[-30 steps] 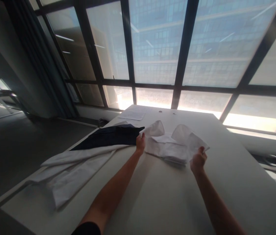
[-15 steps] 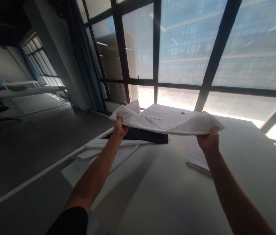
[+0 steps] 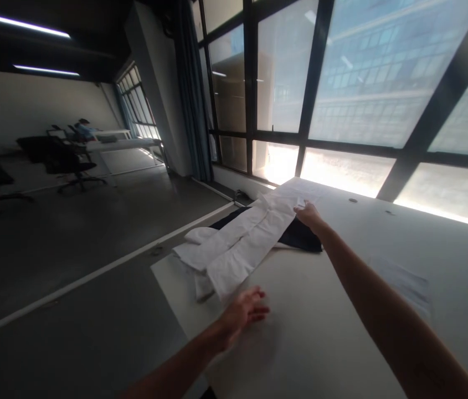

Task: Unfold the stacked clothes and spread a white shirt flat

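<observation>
A long white cloth (image 3: pixel 240 244) lies spread over a dark navy garment (image 3: pixel 296 235) at the left end of a white table (image 3: pixel 320 332). My right hand (image 3: pixel 308 213) reaches forward and rests on the far end of the white cloth, fingers closed on its edge. Near the cloth's near end, my left hand (image 3: pixel 244 313) hovers just above the table with its fingers spread, holding nothing. More white fabric (image 3: pixel 196 235) sits under the cloth at its left side.
A sheet of paper (image 3: pixel 300 191) lies at the table's far end. A folded white piece (image 3: pixel 404 280) lies on the table to the right. Tall windows (image 3: pixel 342 94) stand behind the table. Office chairs (image 3: pixel 67 158) and a distant desk stand across the dark floor at left.
The white cloth I held up in both hands now lies flat over the navy garment. My left hand has let go and dropped near the table. The view has swung left.
</observation>
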`<state>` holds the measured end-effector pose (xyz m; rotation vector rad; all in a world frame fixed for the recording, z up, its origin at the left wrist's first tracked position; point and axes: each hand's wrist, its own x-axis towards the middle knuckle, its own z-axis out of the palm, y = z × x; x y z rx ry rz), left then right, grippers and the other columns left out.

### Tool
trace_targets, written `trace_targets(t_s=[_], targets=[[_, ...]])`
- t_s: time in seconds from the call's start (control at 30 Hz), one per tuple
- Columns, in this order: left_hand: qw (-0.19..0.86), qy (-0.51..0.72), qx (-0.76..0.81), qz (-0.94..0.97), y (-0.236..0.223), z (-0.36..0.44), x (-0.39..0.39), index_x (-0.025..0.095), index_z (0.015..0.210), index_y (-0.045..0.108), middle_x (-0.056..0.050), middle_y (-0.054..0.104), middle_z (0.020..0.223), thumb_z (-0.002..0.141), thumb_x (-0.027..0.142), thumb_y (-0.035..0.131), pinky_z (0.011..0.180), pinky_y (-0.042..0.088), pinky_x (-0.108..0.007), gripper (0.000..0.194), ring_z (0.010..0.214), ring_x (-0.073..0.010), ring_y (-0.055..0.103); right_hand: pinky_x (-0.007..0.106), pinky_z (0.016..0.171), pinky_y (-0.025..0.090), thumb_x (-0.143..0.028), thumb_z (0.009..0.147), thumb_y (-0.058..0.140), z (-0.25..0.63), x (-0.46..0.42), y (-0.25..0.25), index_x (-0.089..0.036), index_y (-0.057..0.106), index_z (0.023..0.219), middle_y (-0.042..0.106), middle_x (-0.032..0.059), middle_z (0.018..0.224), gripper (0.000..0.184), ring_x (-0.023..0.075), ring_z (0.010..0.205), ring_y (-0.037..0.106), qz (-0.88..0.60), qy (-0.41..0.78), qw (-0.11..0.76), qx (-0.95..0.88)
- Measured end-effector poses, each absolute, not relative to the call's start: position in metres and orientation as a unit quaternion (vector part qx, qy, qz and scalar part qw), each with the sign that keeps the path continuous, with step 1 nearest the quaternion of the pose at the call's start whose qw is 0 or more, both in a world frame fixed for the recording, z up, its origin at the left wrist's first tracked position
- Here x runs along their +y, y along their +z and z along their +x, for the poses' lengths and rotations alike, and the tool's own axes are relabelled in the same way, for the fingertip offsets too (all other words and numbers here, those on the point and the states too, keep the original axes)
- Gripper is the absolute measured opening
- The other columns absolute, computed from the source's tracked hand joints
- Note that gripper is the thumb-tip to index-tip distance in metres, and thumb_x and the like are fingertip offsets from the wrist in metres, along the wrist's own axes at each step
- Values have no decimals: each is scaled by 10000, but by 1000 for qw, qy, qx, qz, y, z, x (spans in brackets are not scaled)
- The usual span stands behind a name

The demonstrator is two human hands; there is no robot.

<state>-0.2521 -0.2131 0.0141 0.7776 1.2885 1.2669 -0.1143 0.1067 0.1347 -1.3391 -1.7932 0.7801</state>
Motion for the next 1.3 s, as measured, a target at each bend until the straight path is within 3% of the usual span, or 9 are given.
trace_targets(t_s=[0.1,0.23,0.37,0.47,0.67,0.83,1.07,1.17,1.3], targets=[[566,441,505,480,33,-241,-203,190,1230,677,-150,657,1270,932,405,547,921,542,-418,390,1043,-256,691,442,1061,420,-271,791,670,-91,88,102,-72,626,1264,651,220,1250,515,317,1223,584,-547,303,356,-694],[294,395,571,657,44,-256,-156,230,1203,701,-117,686,1233,933,351,511,1043,460,-423,353,1168,-259,622,493,1089,381,-248,763,648,-25,66,70,-104,680,1171,675,189,1208,433,320,1253,558,-583,273,348,-682],[22,278,653,705,21,-287,-112,223,1330,633,-148,543,1440,889,296,574,1174,259,-540,451,1389,-337,424,649,1109,260,-330,837,600,61,33,29,-102,596,1317,476,255,1458,531,388,1439,314,-668,132,288,-674],[-58,201,702,681,2,-309,-92,250,1412,570,-158,442,1529,881,344,605,1162,174,-630,540,1456,-409,290,745,1059,216,-455,877,560,117,5,-4,-132,495,1428,346,263,1546,642,444,1475,187,-715,46,225,-660],[-98,160,716,673,-15,-323,-82,296,1471,494,-119,406,1564,965,410,465,1143,143,-660,520,1471,-382,264,721,1016,288,-697,853,509,149,-29,-30,-134,416,1494,322,315,1541,858,480,1433,266,-752,63,209,-622],[-127,145,739,646,-14,-325,-80,292,1462,504,-112,405,1567,976,390,439,1121,202,-673,501,1450,-385,283,729,1074,156,-721,840,521,121,-41,-21,-102,317,1551,212,317,1589,964,490,1471,126,-745,31,156,-648],[-129,188,747,624,-10,-296,-87,220,1491,457,-171,384,1564,977,389,393,1094,134,-753,546,1473,-424,213,684,1094,180,-501,967,470,112,-56,-17,-136,405,1521,311,279,1570,666,451,1448,249,-713,-2,140,-687],[-116,237,692,672,-9,-247,-89,301,1501,427,-106,392,1569,960,377,436,1156,113,-680,547,1508,-364,165,651,1092,243,-409,996,431,122,-56,-14,-142,480,1469,384,261,1538,546,417,1415,337,-693,11,155,-704],[4,227,572,788,-1,-152,-80,159,1451,491,-160,442,1525,955,313,435,1199,194,-555,522,1493,-323,246,513,1128,307,-435,997,402,148,-49,-14,-142,556,1397,489,205,1480,519,329,1383,419,-691,71,270,-667]])
